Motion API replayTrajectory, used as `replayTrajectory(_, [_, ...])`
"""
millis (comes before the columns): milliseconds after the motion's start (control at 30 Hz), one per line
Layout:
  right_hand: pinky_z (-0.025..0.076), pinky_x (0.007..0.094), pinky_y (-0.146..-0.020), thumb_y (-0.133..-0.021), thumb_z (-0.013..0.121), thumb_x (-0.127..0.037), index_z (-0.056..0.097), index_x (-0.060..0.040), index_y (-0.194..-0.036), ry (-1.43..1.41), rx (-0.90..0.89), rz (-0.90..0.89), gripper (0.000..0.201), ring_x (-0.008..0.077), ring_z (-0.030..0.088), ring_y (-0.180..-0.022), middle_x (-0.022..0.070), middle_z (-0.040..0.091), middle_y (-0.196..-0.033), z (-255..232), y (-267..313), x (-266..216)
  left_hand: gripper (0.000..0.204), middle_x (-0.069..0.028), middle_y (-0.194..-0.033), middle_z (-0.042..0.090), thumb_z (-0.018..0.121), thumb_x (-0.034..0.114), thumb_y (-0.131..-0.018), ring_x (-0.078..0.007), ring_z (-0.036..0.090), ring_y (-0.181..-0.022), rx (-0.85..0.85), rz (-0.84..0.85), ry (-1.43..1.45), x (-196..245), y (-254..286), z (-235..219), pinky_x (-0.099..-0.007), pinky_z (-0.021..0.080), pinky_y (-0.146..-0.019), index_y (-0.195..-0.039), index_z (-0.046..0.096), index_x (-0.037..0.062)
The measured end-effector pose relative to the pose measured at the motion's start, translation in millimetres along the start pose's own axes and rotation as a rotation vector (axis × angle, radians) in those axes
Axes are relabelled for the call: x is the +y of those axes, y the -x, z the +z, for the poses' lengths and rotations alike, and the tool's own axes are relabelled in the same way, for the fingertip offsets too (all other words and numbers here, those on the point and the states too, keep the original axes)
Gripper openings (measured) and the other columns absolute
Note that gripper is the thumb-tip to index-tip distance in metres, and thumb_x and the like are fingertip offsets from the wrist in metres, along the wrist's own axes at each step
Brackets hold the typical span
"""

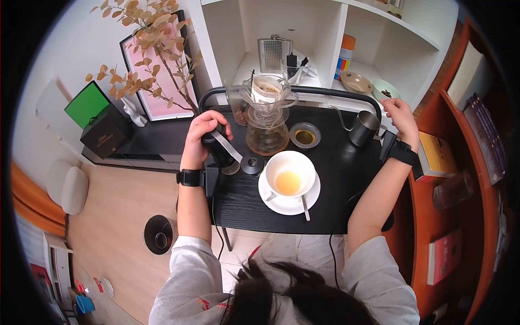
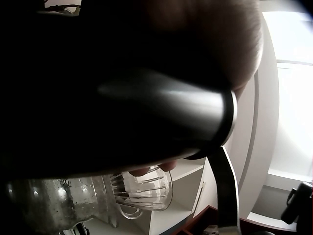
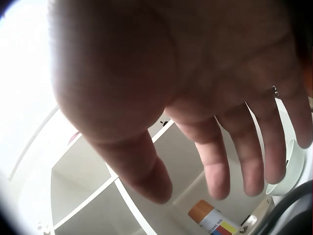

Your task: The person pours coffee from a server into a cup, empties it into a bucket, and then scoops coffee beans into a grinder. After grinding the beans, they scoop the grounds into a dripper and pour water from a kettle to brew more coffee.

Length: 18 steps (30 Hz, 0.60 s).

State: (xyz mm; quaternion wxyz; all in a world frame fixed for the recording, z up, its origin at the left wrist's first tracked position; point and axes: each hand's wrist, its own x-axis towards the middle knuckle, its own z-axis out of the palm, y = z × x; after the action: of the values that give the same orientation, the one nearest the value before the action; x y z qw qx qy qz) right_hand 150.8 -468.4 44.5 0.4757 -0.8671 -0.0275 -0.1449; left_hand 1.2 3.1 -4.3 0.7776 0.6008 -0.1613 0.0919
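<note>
At the table's left side my left hand [image 1: 199, 135] grips a black hand coffee grinder [image 1: 219, 157], its fingers wrapped over the upper part. A flat metal crank [image 1: 228, 145] slants down from its top to a round black knob [image 1: 252, 164]. The dark grinder body [image 2: 166, 103] fills much of the left wrist view. My right hand [image 1: 402, 120] is raised beside the grey gooseneck kettle [image 1: 365, 128], holding nothing. In the right wrist view its fingers [image 3: 252, 166] hang loosely extended. A glass server [image 1: 267, 138] carries a dripper with a paper filter [image 1: 265, 91] of coffee grounds.
In front, a white cup [image 1: 300, 162] of amber liquid stands on a saucer [image 1: 271, 201] with a spoon [image 1: 306, 208]. A small dish [image 1: 305, 135] of dark liquid sits behind. A black rail [image 1: 319, 91] borders the table's back; an orange bookshelf [image 1: 452, 116] stands right.
</note>
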Motion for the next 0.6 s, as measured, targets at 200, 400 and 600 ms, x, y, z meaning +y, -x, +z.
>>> replayTrajectory(200, [0.039,0.0271,-0.058,-0.091,0.063,-0.039,0.060,-0.0016,-0.063,-0.229,0.420,-0.065,0.046,0.0101,0.049,-0.059,0.0012,0.055,-0.061,-10.1,-12.1,3.3,0.031,-0.0143,-0.076,0.060,0.059,0.029,-0.083,-0.0255,0.061,-0.071,-0.009,-0.001,0.003,2.6,1.1,2.6,-0.0343,0.049,-0.070,-0.090,0.058,-0.0005])
replayTrajectory(400, [0.038,0.0261,-0.047,-0.095,0.054,-0.015,0.049,-0.0004,-0.112,-0.635,0.434,-0.261,0.022,0.0096,0.049,-0.055,0.0026,0.053,-0.068,-10.2,14.8,-34.3,0.027,-0.0135,-0.077,0.062,0.059,0.026,-0.085,-0.0236,0.063,-0.072,-0.030,0.001,0.029,2.7,1.0,1.8,-0.0327,0.051,-0.069,-0.091,0.060,-0.0003])
replayTrajectory(600, [0.052,0.0256,-0.059,-0.083,0.064,0.001,0.042,-0.0025,-0.126,-0.624,0.255,-0.351,0.048,0.0127,0.058,-0.060,0.0063,0.062,-0.086,26.2,65.0,-92.8,0.020,-0.0123,-0.079,0.065,0.058,0.018,-0.088,-0.0208,0.065,-0.073,-0.063,0.010,0.102,1.1,-0.4,-1.0,-0.0307,0.053,-0.069,-0.091,0.063,-0.0009])
